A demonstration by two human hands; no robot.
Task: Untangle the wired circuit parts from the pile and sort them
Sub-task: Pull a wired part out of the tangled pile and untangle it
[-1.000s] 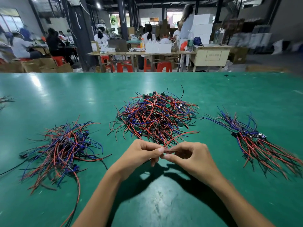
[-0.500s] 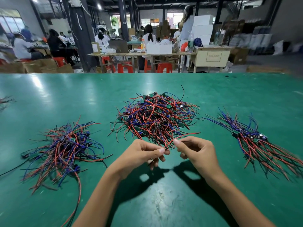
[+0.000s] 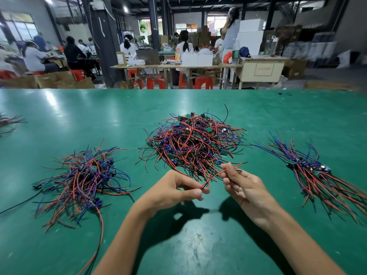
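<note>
Two hands: both work over the green surface, just nearer than the central pile of tangled wired circuit parts.
Change, hand spacing: 1.0 s ago the fingertips of both hands met; 0.5 s ago they had begun to part; now a clear gap lies between them.
Change, wire: one red wire is now drawn out in an arc between the hands (earlier it was hidden inside the closed fingers).
Left hand: grip narrow, thumb and forefinger pinching the near end of the red wire; the other fingers curl under.
Right hand: grip narrow, fingers curled round the far part of the red wire, whose tip sticks out beyond them toward the pile.
Central pile: red, blue and black leads with small green boards, unmoved across the frames; its near fringe lies just beyond the hands.
Left heap: loose tangle well left of the left hand, unchanged; one long lead trails toward the near edge.
Right bundle: parts laid roughly parallel, well right of the right hand, unchanged.
Open room: bare surface lies between the forearms, and between each hand and the side groups.
Far edge: the surface ends ahead of the pile; beyond it stand benches and red stools.
Far left edge: a few more wires, partly cut off.
</note>
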